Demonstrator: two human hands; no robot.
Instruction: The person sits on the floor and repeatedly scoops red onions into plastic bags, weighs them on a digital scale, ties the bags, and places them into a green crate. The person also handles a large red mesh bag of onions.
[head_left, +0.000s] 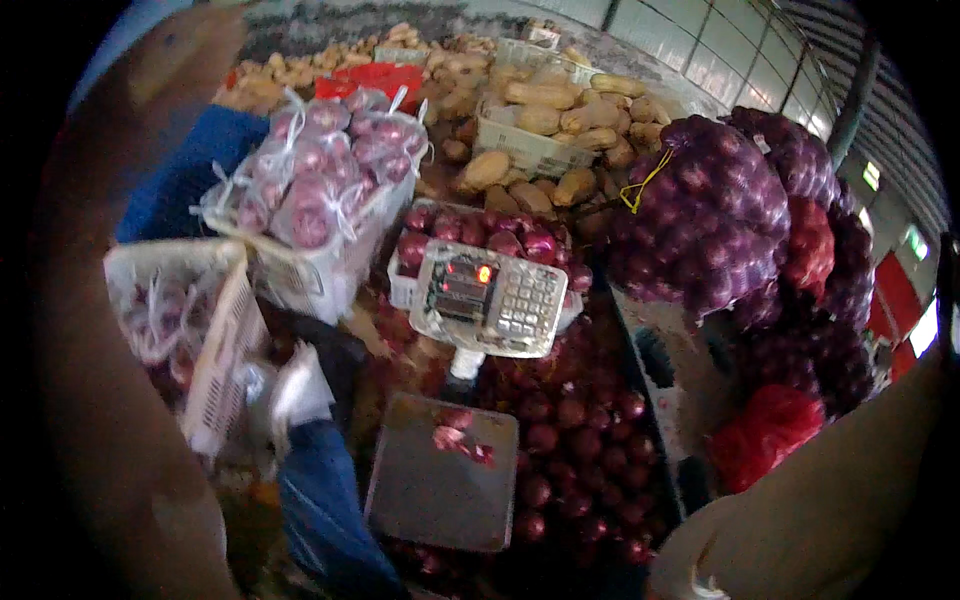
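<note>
Neither of my hands is plainly visible; only blurred brown shapes, perhaps sleeves, run along the left and right rims. Before me stands an electronic weighing scale with a flat platform and a raised keypad display, its digits lit. A few scraps of red onion skin lie on the platform. Behind the display sits a white basket of red onions. To the right of the platform, many loose red onions are heaped. A leg in blue jeans with a whitish shoe extends left of the scale.
At left stand a white crate piled with bagged onions and a second crate holding more bags. Large mesh onion sacks rise at right, above a red bag. Squashes fill a pale crate behind.
</note>
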